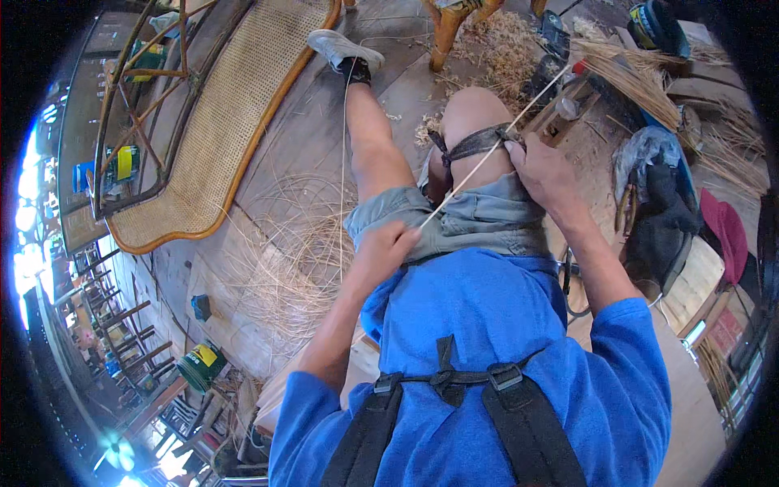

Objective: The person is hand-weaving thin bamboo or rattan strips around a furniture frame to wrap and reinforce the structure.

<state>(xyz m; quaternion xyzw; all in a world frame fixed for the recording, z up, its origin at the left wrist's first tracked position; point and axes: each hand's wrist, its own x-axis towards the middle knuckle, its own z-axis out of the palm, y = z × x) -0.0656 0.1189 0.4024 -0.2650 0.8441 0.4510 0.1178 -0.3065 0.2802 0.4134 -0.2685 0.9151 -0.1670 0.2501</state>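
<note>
A pale, thin cane strand (468, 178) runs taut on a slant from my lap, across my bent right knee, to the upper right. My left hand (385, 250) is closed on its lower end, above my shorts. At the side of the knee, my right hand (542, 169) is closed with its fingertips beside the strand. Those fingertips meet a dark cloth band (477, 144) tied around the knee; what they grip there is hidden. Another fine strand (344, 146) hangs along my outstretched left leg.
Loose coiled cane strands (296, 264) spread over the floor at left. A woven cane panel in a wooden frame (235, 105) stands beyond them. Shavings (495, 61) lie ahead, near a wooden leg (445, 39). Bundled strands (633, 81) and dark cloth (661, 219) are at right.
</note>
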